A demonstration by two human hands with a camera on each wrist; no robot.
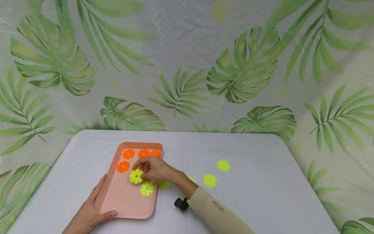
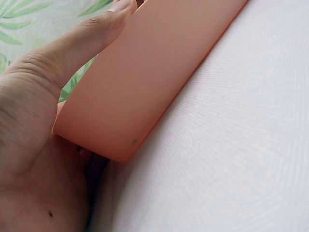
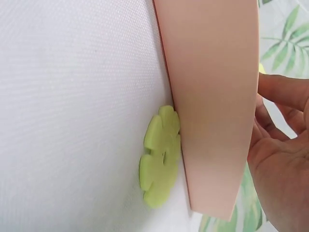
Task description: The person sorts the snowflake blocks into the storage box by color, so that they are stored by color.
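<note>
Leaf-print backdrop [image 1: 187, 48] behind white surface [image 1: 263, 201]. Pink tray [image 1: 128, 204]: at least 5 orange notched discs [image 1: 126, 154] toward far edge, 1 yellow-green disc [image 1: 145, 190] near right edge. Right hand [image 1: 155, 169] pinches a 2nd yellow-green disc [image 1: 133, 177] over tray; left hand [image 1: 90, 208] spread wide at near-left corner. Filling looks part-done: 4 loose yellow-green discs [image 1: 207, 182] visible beyond right edge.

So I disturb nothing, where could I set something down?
The table, right of the yellow discs, is bare; so is the near end of the tray, beside the left hand. Crowded: its far half, with orange discs and the right hand.
</note>
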